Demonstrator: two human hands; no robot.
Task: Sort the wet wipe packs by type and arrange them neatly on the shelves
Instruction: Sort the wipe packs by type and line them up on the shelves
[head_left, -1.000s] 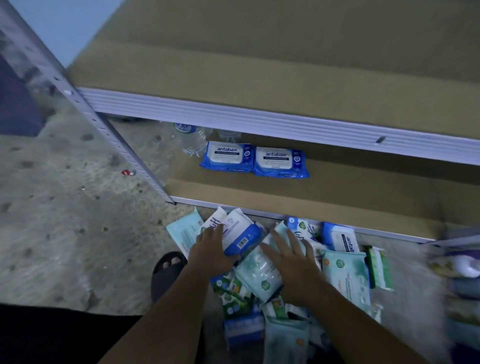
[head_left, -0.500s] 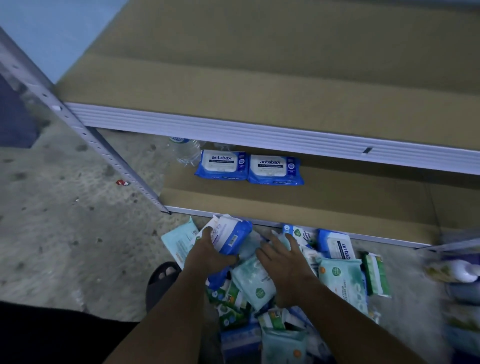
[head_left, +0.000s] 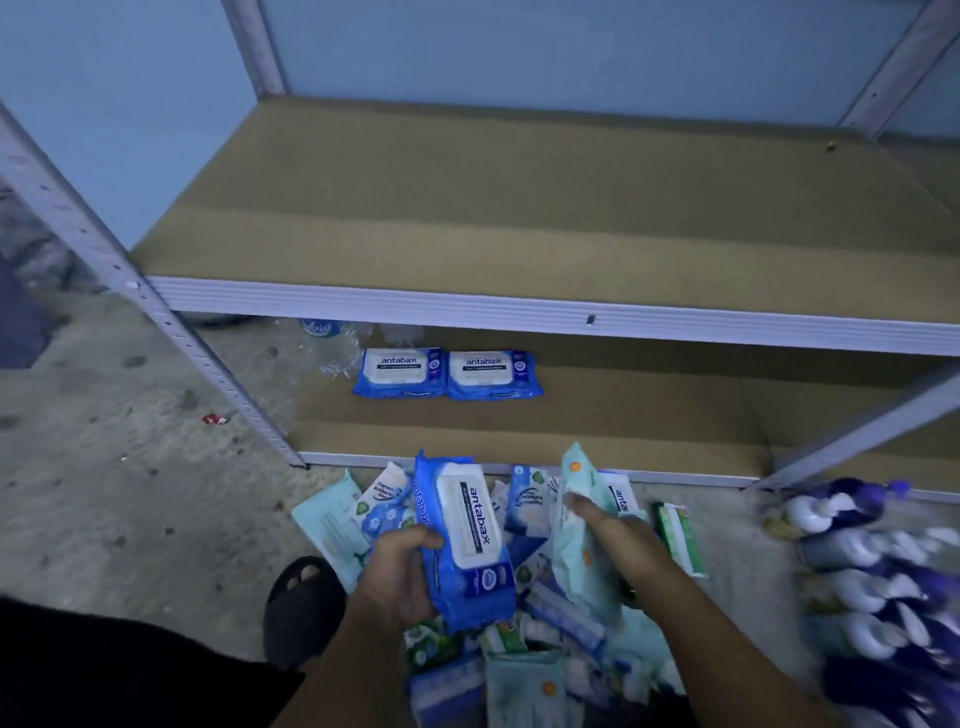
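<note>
Holding two wet wipe packs over the floor pile (head_left: 524, 675) at 6 o'clock.
Gripping a blue antabax pack (head_left: 467, 540) with left hand (head_left: 400, 577) curled round its edge; clasping a pale teal pack (head_left: 571, 571) with right hand (head_left: 618, 540), just at its 3 o'clock. At 12 o'clock on the lower shelf (head_left: 623, 415): two matching blue packs (head_left: 400, 371), side by side, touching.

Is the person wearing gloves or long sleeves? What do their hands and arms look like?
No gloves: the left hand and right hand are bare, and no ring shows. Both forearms are bare too; no sleeve reaches into view. The light is too dim to rule out a wristband.
</note>
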